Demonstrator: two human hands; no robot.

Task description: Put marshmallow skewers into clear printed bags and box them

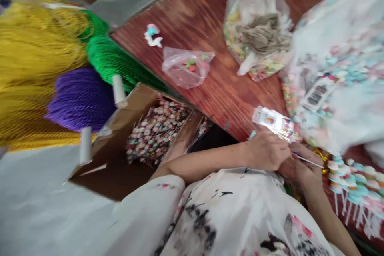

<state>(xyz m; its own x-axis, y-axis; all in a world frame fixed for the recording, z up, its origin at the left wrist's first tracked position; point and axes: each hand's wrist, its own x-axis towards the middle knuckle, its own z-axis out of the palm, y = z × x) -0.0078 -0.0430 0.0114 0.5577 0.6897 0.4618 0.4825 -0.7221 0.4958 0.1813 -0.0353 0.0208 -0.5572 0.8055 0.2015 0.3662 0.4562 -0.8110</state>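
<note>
My left hand (267, 151) is closed, its fingertips close to my right hand (306, 166) at the table's near edge. A thin white stick (310, 162) runs across the fingers of my right hand, which are closed on it. One end of the stick meets my left fingertips; what these pinch is hidden and blurred. Shiny gold ribbon (323, 159) shows at the other end. Just above my left hand is a clear packet with a printed label (274, 122). To the right of my hands lie several pastel marshmallow-like lollipops on white sticks (355, 184).
On the red-brown wooden table (192, 20) are a big bag of pastel pieces (342, 72), a knotted bag (261, 36), a small clear bag (189, 66) and a white-and-pastel ornament (152, 35). A cardboard box (108, 178) and yellow bead strands (36, 72) are at the left.
</note>
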